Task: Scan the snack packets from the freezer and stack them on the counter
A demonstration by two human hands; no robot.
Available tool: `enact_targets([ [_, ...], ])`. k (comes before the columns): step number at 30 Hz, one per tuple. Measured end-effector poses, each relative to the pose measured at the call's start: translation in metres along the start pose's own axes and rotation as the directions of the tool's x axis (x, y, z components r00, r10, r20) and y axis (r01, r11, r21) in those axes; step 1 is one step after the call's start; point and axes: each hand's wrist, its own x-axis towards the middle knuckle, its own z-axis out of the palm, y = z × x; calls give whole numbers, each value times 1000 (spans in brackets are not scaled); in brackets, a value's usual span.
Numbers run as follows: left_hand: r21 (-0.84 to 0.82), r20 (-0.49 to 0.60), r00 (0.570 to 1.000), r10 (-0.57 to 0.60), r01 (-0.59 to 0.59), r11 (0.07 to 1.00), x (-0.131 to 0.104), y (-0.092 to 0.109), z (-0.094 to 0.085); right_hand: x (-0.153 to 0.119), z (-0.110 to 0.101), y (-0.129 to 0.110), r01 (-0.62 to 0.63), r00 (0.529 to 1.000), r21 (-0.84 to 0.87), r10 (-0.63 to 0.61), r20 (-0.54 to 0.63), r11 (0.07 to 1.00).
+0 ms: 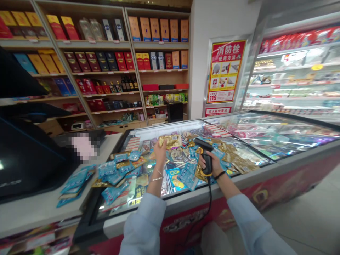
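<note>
My left hand [160, 150] is closed on the near end of a shiny gold packet [174, 141], held over the glass top of a chest freezer [164, 202]. In my right hand [214, 163] is a black and yellow barcode scanner [207, 161], its head tilted toward the left and its cord hanging down the freezer front. Blue packets [117, 173] lie in a loose heap on the glass left of my left hand. More blue packets [189, 175] are between my hands, and gold packets [233, 154] spread out beyond and right of the scanner.
A white counter [16, 216] adjoins the freezer at left, with a stack of blue packets [75, 184] near its edge and a dark checkout machine [29, 152]. Shelves of boxed goods [106, 62] line the back wall. A lit display cooler [297, 71] stands at right.
</note>
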Motion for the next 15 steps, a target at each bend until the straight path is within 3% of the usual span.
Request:
enact_targets([
  [4, -59, 14, 1000, 19, -19, 998, 9, 33, -37, -1, 6, -6, 14, 999, 6, -14, -33, 1000],
  [8, -22, -72, 995, 73, -75, 997, 22, 61, -95, 5, 22, -6, 56, 998, 10, -56, -24, 998],
  [12, 81, -216, 971, 99, -84, 993, 31, 75, -158, 15, 60, 7, 74, 997, 40, -75, 26, 996],
  [15, 197, -287, 947, 145, -90, 976, 33, 77, -200, 26, 98, 30, 38, 995, 86, -45, 85, 996],
])
